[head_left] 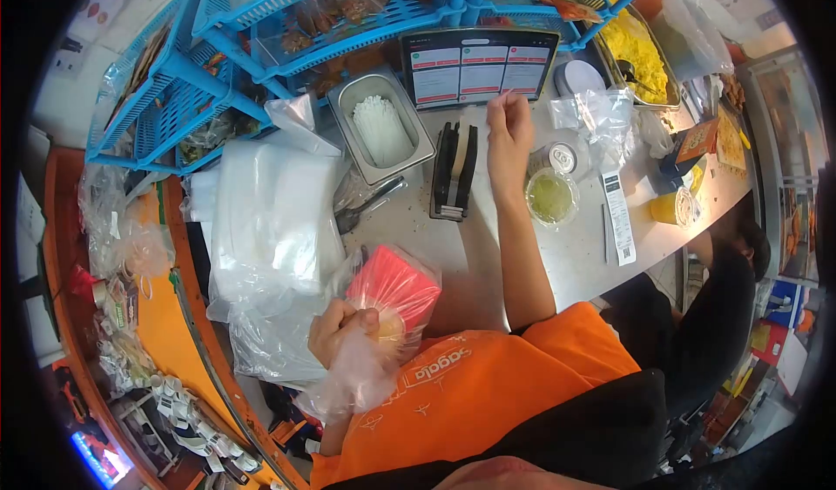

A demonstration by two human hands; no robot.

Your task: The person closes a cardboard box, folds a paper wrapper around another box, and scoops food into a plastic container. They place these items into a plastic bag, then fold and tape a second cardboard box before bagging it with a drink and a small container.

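Observation:
My left hand (344, 329) is closed around the gathered neck of a clear plastic bag (409, 316) near my chest. Inside the bag is a red box (394, 283), with something yellowish below it. My right hand (510, 146) is raised over the table in front of the tablet (479, 72), fingers pinched together. Whatever lies between those fingertips is too small to make out. Just left of that hand stands a black tape dispenser (454, 173). A drink can (557, 156) and a round tub of green contents (551, 197) stand to its right.
A stack of clear plastic bags (274, 202) lies left, beside a metal container (380, 128) of white sticks. Blue basket racks (340, 33) line the back. A paper receipt (617, 218), a yellow cup (672, 207) and a tray of yellow food (634, 46) are right, near another person (710, 316).

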